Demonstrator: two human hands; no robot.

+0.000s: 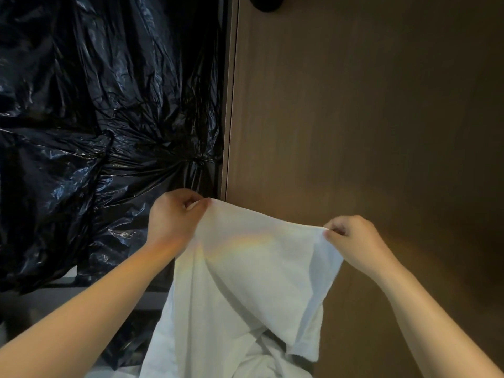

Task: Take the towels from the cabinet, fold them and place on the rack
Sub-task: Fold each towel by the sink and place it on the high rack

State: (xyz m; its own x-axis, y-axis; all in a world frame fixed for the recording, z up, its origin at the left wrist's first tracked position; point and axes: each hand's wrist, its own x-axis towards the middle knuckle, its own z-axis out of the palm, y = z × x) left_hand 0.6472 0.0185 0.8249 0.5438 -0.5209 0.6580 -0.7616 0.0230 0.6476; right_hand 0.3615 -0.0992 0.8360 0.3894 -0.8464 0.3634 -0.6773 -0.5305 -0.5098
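Both hands are up in the lower middle of the frame with a white towel [245,268] stretched between them; the left hand [174,222] is curled into a loose fist and pinches one top corner between thumb and fingers, that corner poking out right at its fingertips, just left of centre; the right hand [351,238] does the same on the other top corner, lower and further right, fingers curled in and the cloth bunched against the thumb; so the top edge runs at a slant, higher on the left; the rest of the towel hangs down below the hands toward the bottom edge, with a fold flopping over near the bottom centre; behind it all, crinkly black plastic sheeting [95,105] fills the upper left, and a brown wood panel [368,118] takes the whole right side; something dark and round [266,4] sits at the very top of that panel, can't tell what it is.
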